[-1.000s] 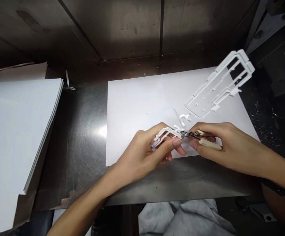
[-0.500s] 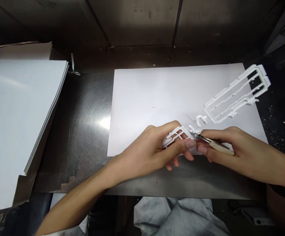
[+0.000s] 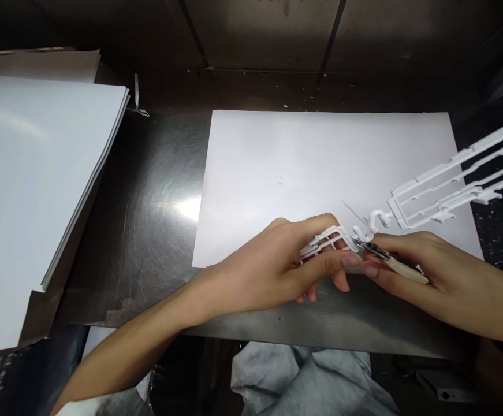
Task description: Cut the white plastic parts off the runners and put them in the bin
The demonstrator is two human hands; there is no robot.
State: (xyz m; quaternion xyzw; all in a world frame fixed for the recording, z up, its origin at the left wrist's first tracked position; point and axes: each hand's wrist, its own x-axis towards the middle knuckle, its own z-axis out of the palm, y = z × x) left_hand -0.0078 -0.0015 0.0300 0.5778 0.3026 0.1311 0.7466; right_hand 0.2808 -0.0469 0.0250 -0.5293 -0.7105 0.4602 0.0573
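A white plastic frame part is held between the thumb and fingers of my left hand. My right hand is closed around small cutters with cream handles. Their metal jaws meet the right end of the part, close to my left fingertips. From there a curved white piece leads up to a longer slotted white frame, which slants to the upper right over the paper's edge. Whether the jaws are fully closed is too small to tell.
White paper lies on the metal table. A stack of white sheets covers the left side. White scraps are scattered at the right and along the back wall. Grey cloth shows below the table's front edge.
Both hands, the cutters and the white parts have shifted right in the picture. The long frame now tilts less steeply, its far end reaching the right edge. The view itself has also shifted.
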